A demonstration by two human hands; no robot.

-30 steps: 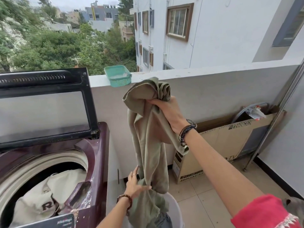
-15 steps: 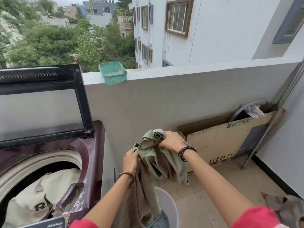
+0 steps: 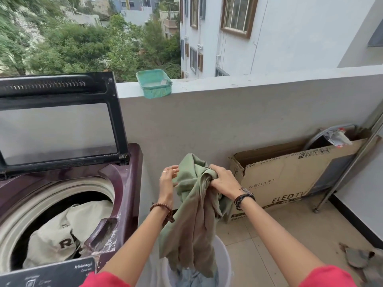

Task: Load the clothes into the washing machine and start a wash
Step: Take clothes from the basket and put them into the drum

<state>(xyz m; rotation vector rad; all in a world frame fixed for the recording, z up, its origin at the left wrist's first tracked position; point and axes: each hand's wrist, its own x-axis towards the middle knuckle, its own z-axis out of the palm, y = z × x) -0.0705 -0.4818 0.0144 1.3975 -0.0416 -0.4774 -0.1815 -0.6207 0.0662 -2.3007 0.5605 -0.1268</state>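
Green garment is bunched in the right hand, hanging lengthwise over the bucket; left hand, fingers loosely spread, touches it. Drum lies left, nearer the left hand.

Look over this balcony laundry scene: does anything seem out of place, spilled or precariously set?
Two things. The green basket sits on the parapet ledge, its front overhanging the inner edge. White powdery residue is spattered along the washing machine rim, like spilled detergent.
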